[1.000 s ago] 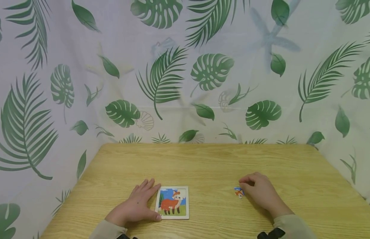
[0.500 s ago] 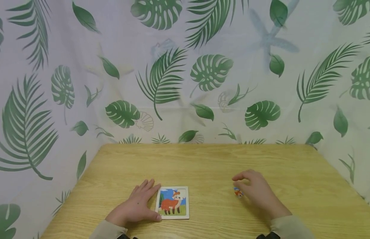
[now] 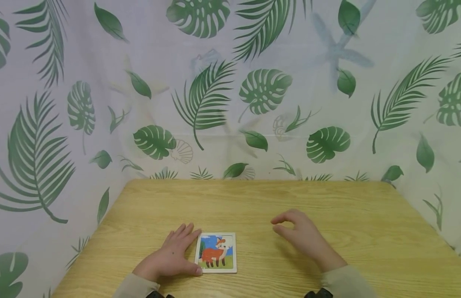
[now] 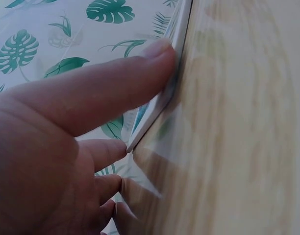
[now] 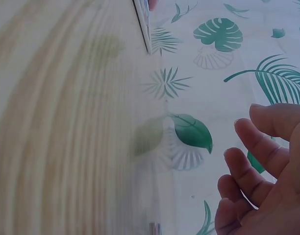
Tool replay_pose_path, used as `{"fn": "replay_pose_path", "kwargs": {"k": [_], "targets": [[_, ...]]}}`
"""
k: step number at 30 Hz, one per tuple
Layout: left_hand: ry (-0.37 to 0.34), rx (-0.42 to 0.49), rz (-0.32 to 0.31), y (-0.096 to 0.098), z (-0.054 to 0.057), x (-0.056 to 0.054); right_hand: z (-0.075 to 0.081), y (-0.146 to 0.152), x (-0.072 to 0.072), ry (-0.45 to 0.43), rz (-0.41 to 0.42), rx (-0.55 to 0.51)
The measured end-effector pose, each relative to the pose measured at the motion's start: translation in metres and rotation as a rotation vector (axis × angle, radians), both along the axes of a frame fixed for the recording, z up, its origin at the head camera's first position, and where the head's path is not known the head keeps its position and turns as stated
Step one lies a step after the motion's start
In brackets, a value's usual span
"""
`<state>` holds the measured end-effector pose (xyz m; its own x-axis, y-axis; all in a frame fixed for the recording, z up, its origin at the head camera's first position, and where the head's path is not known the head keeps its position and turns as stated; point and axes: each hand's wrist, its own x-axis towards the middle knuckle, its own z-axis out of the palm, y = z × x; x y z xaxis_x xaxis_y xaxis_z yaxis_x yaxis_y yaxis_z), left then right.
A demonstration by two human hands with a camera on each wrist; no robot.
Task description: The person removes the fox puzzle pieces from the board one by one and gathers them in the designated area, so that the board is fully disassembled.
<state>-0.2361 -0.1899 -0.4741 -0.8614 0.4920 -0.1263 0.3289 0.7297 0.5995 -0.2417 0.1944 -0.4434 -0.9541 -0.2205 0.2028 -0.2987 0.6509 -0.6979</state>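
A small jigsaw puzzle [image 3: 216, 252] with a fox picture and a whitish frame lies flat on the table, a pale patch near its upper right corner. My left hand [image 3: 174, 252] rests along its left edge, fingers spread and fairly straight. In the left wrist view the thumb [image 4: 125, 81] touches the frame's rim [image 4: 157, 105]. My right hand [image 3: 302, 236] hovers to the right of the puzzle, fingers loosely bent and nothing between them. Low in the right wrist view, a thin edge of a small piece [image 5: 155, 229] shows on the tabletop; in the head view it is hidden.
The wood-grain table [image 3: 252, 203] runs back to a white cloth [image 3: 223, 157] printed with green leaves, which also hangs at both sides. Beige sleeves [image 3: 345, 283] and dark wrist straps [image 3: 319, 293] show at the front.
My right hand has let go of the small picture piece and moved left, towards the puzzle; the piece is now out of sight in the head view. My left hand and the puzzle stay put.
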Motion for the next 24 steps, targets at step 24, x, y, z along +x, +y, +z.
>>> {"fn": "replay_pose_path", "kwargs": {"k": [24], "targets": [[-0.005,0.027,-0.02,-0.001,0.001,-0.001,-0.008,-0.071,-0.006,-0.077,0.073,-0.038]]}}
